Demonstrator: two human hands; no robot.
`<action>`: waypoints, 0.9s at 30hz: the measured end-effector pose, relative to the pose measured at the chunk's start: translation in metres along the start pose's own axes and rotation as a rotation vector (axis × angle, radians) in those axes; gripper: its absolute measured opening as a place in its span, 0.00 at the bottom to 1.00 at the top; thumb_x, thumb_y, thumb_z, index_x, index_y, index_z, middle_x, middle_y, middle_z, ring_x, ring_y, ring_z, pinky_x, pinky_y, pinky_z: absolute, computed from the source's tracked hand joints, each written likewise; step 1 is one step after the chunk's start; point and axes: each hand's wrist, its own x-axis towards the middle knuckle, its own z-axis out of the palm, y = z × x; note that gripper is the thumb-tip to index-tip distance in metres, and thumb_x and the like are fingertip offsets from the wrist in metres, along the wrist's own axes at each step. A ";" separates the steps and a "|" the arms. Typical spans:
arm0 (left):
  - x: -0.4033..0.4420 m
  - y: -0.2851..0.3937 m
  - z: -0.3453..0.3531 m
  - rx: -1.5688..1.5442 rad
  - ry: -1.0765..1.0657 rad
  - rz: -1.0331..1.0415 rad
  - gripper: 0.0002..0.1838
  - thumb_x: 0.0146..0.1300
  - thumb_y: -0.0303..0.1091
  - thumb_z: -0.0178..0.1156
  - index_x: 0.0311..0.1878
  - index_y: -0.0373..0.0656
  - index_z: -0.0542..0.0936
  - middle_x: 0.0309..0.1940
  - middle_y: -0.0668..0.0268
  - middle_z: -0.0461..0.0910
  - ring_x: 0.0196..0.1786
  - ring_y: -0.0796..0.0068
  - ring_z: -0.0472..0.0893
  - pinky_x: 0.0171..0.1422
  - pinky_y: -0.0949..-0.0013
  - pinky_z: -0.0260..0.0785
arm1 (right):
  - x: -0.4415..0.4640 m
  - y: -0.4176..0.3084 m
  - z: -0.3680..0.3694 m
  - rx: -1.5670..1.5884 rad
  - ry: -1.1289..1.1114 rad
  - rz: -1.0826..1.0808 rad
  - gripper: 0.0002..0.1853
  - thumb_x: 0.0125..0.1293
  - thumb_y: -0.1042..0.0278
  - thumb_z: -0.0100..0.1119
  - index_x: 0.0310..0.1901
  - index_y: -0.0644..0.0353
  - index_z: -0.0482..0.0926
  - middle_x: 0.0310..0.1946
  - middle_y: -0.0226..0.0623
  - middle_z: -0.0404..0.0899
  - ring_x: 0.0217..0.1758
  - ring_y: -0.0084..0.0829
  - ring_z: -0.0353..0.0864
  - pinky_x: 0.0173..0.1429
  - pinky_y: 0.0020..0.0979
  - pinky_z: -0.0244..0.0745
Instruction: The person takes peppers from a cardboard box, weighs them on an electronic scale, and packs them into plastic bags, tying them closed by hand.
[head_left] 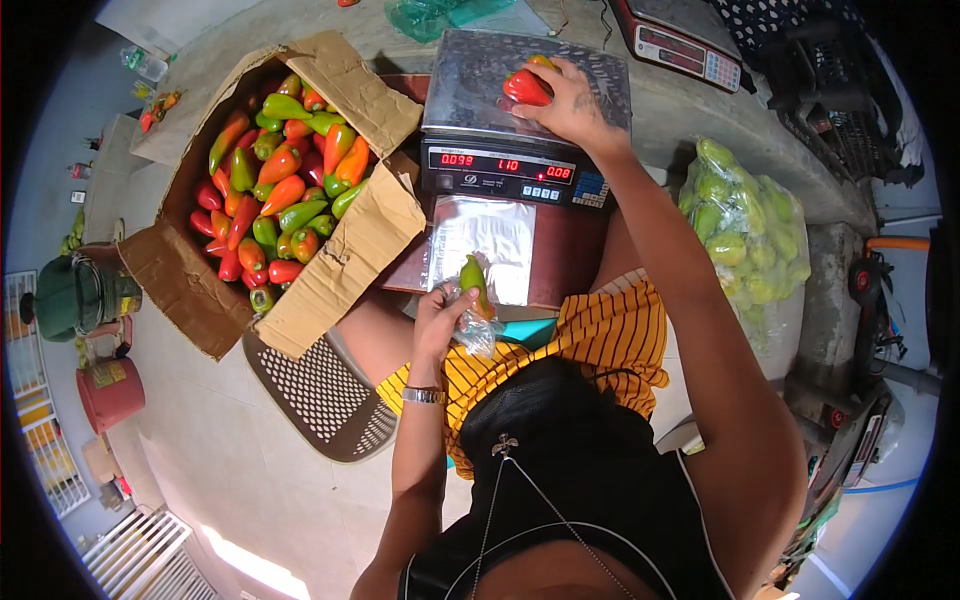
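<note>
My right hand (572,102) is closed round a red pepper (527,88) over the metal plate of a digital scale (465,85); an orange and green one shows beside it under the fingers. Red digits glow on the scale's front panel. Lower down, my left hand (445,318) grips a green pepper (474,282) together with a crumpled clear plastic bag (478,335). Flat clear bags (485,240) lie just in front of the scale. To the left, an open cardboard box (345,250) holds several red, orange and green peppers.
A large clear bag of green produce (745,230) stands at the right. Behind it is a second scale (685,50). A brown perforated chair (320,390) sits below the box. Farther left are a red bucket (110,393) and a person in green (75,298).
</note>
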 end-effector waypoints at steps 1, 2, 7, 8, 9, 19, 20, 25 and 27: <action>0.000 -0.001 0.000 -0.007 -0.001 0.003 0.10 0.69 0.36 0.73 0.42 0.40 0.86 0.28 0.77 0.80 0.25 0.88 0.70 0.29 0.79 0.61 | -0.002 -0.001 -0.001 -0.009 0.014 -0.015 0.43 0.50 0.42 0.82 0.69 0.43 0.80 0.75 0.60 0.65 0.78 0.59 0.64 0.80 0.49 0.64; 0.001 -0.002 0.000 -0.013 -0.001 0.006 0.10 0.69 0.36 0.73 0.42 0.40 0.86 0.28 0.77 0.80 0.25 0.89 0.70 0.29 0.79 0.61 | -0.004 -0.002 -0.003 -0.017 0.037 -0.012 0.43 0.50 0.42 0.82 0.69 0.46 0.80 0.74 0.59 0.66 0.77 0.58 0.65 0.79 0.49 0.64; -0.001 0.001 0.000 -0.014 -0.004 0.006 0.10 0.69 0.36 0.73 0.44 0.40 0.86 0.29 0.76 0.82 0.25 0.89 0.71 0.29 0.79 0.62 | -0.027 -0.034 -0.033 0.032 0.367 0.007 0.38 0.53 0.47 0.82 0.62 0.59 0.82 0.67 0.50 0.74 0.70 0.52 0.72 0.73 0.47 0.69; 0.000 0.000 0.000 -0.021 -0.001 0.011 0.10 0.69 0.36 0.73 0.44 0.40 0.86 0.29 0.76 0.82 0.26 0.89 0.72 0.29 0.79 0.62 | -0.036 -0.041 -0.036 0.062 0.473 -0.056 0.33 0.54 0.51 0.82 0.58 0.61 0.82 0.61 0.47 0.78 0.64 0.48 0.76 0.69 0.45 0.72; 0.001 -0.001 0.000 -0.028 0.002 0.016 0.10 0.69 0.36 0.73 0.44 0.40 0.86 0.30 0.76 0.82 0.26 0.89 0.72 0.30 0.79 0.62 | -0.049 -0.051 -0.039 0.092 0.578 -0.119 0.29 0.56 0.56 0.82 0.54 0.62 0.82 0.55 0.44 0.82 0.59 0.45 0.81 0.65 0.42 0.76; 0.004 -0.012 -0.006 -0.124 -0.043 0.018 0.09 0.72 0.35 0.69 0.48 0.39 0.86 0.35 0.74 0.85 0.30 0.88 0.76 0.32 0.78 0.66 | -0.247 -0.127 0.040 0.788 -0.447 0.231 0.28 0.62 0.59 0.79 0.57 0.65 0.79 0.46 0.46 0.87 0.51 0.39 0.89 0.55 0.37 0.84; 0.005 -0.012 -0.007 -0.131 -0.052 0.023 0.09 0.73 0.35 0.68 0.48 0.38 0.86 0.35 0.73 0.86 0.31 0.88 0.77 0.33 0.78 0.68 | -0.244 -0.126 0.042 0.802 -0.457 0.235 0.28 0.61 0.57 0.80 0.56 0.65 0.79 0.45 0.49 0.87 0.50 0.42 0.89 0.55 0.39 0.84; 0.002 -0.002 -0.004 -0.197 -0.114 0.009 0.10 0.75 0.34 0.66 0.51 0.37 0.86 0.36 0.70 0.86 0.32 0.84 0.80 0.36 0.77 0.74 | -0.232 -0.111 0.058 0.777 -0.498 0.223 0.25 0.63 0.59 0.76 0.54 0.68 0.80 0.42 0.44 0.87 0.46 0.36 0.88 0.48 0.35 0.82; 0.000 -0.002 -0.003 -0.196 -0.108 0.049 0.11 0.75 0.33 0.66 0.51 0.36 0.86 0.35 0.69 0.86 0.31 0.83 0.80 0.37 0.76 0.76 | -0.230 -0.106 0.065 0.953 -0.542 0.385 0.22 0.64 0.60 0.75 0.53 0.67 0.81 0.41 0.40 0.86 0.43 0.31 0.87 0.45 0.32 0.81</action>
